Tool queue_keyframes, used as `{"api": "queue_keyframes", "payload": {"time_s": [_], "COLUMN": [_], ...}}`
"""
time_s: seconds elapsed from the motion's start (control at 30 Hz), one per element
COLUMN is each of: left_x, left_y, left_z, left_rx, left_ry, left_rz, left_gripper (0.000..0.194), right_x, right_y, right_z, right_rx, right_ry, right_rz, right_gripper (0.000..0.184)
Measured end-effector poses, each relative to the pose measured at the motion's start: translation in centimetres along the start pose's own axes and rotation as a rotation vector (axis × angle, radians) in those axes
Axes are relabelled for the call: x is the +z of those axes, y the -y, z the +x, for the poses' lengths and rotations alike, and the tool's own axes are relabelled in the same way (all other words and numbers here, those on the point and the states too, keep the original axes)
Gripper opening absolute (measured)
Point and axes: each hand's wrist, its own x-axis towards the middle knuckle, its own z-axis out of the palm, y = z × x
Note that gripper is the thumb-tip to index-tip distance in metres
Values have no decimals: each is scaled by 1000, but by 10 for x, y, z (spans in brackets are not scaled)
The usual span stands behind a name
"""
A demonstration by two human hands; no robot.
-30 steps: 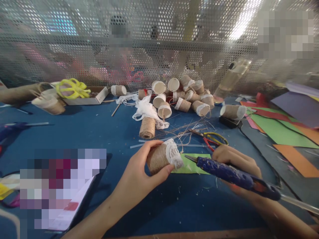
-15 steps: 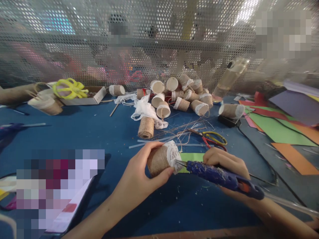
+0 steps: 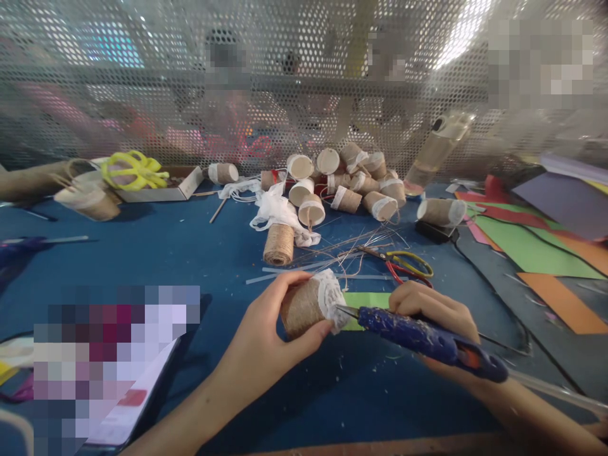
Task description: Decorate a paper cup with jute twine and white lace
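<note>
My left hand (image 3: 263,335) is wrapped round a twine-covered cup (image 3: 304,307) with a white lace band (image 3: 329,296) at its rim, held on its side just above the blue table (image 3: 156,253). My right hand (image 3: 439,320) grips a blue hot glue gun (image 3: 418,334); its metal nozzle touches the lace band at the cup's rim. A green paper strip (image 3: 368,303) lies under the nozzle.
A pile of finished twine cups (image 3: 346,183) lies at the back centre, a twine spool (image 3: 278,244) and white lace scraps (image 3: 275,209) before it. Red-and-yellow scissors (image 3: 403,263) lie by my right hand. Coloured paper sheets (image 3: 536,244) cover the right. Perforated metal screen (image 3: 304,82) behind.
My right hand brought the glue gun leftward until its nozzle reached the lace on the cup. The left hand and cup stayed nearly still.
</note>
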Motion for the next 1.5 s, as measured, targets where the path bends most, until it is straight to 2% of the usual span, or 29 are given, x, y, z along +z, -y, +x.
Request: {"api": "queue_keyframes", "payload": {"time_s": [0.2, 0.67, 0.93, 1.2, 1.5], "left_x": [0, -1, -1, 0, 1], "left_y": [1, 2, 2, 6, 4], "left_z": [-1, -3, -2, -2, 0], "left_rx": [-9, -7, -19, -66, -79], "left_ry": [13, 45, 79, 133, 125], "left_rz": [-23, -51, -81, -220, -162], "left_gripper": [44, 44, 45, 41, 43], "right_x": [1, 0, 1, 0, 5], "right_y": [-2, 5, 5, 3, 1], "right_z": [-5, 4, 1, 0, -4], "right_rx": [44, 8, 22, 15, 7], "right_ry": [7, -42, -22, -27, -36], "right_rz": [36, 24, 20, 45, 44], "right_gripper": [24, 27, 25, 25, 21]}}
